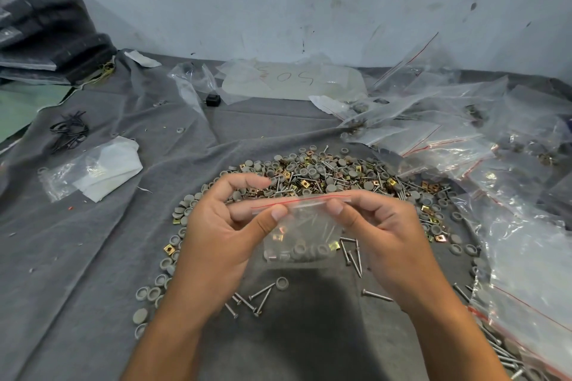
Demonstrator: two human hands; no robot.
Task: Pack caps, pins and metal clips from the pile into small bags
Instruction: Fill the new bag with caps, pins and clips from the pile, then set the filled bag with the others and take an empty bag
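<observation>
A small clear bag (301, 232) with a red zip line hangs between both hands above the grey cloth. Grey caps, pins and a gold metal clip sit in its bottom. My left hand (223, 226) pinches the bag's top strip at the left with thumb and fingers. My right hand (380, 232) pinches the same strip at the right. Behind the hands lies the pile (325, 173) of grey caps, silver pins and gold clips. Loose pins (257, 300) and caps (151, 292) lie scattered near my wrists.
Many clear zip bags (464, 133), some filled, are heaped at the right and along the right edge. A folded white bag (96, 170) and black ties (69, 131) lie at the left. A labelled plastic sheet (288, 80) sits by the wall; dark stacked material (46, 37) at far left.
</observation>
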